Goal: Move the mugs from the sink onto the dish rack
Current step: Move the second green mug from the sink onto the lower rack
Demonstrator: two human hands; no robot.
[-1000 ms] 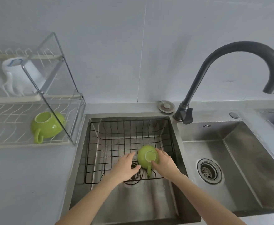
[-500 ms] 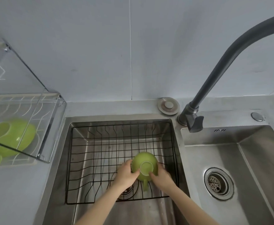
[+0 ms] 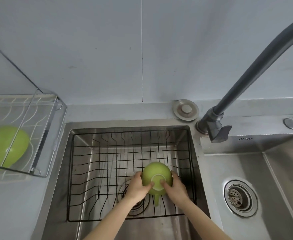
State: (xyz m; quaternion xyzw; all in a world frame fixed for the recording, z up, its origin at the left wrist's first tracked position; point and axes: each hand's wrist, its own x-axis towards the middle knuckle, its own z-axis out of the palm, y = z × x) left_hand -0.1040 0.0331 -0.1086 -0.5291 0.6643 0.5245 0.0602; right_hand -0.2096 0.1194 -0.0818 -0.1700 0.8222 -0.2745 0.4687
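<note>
A round green mug [image 3: 155,172] sits upside down in the black wire basket [image 3: 107,153] inside the left sink basin [image 3: 67,170], its handle pointing toward me. My left hand [image 3: 136,187] clasps its left side and my right hand [image 3: 176,187] its right side, thumbs on the mug's base. A second green mug [image 3: 7,144] lies on its side on the white wire dish rack [image 3: 38,118] at the left, partly cut off by the frame edge.
A dark curved faucet [image 3: 237,80] rises between the two basins. The right basin [image 3: 281,170] has a drain strainer [image 3: 238,199]. A round metal sink plug [image 3: 185,110] lies on the counter behind the left basin. A clear panel fronts the dish rack.
Both hands have closed in around the mug, thumbs now on its base. The camera has moved nearer and to the right, so the rack's upper tier has left the view.
</note>
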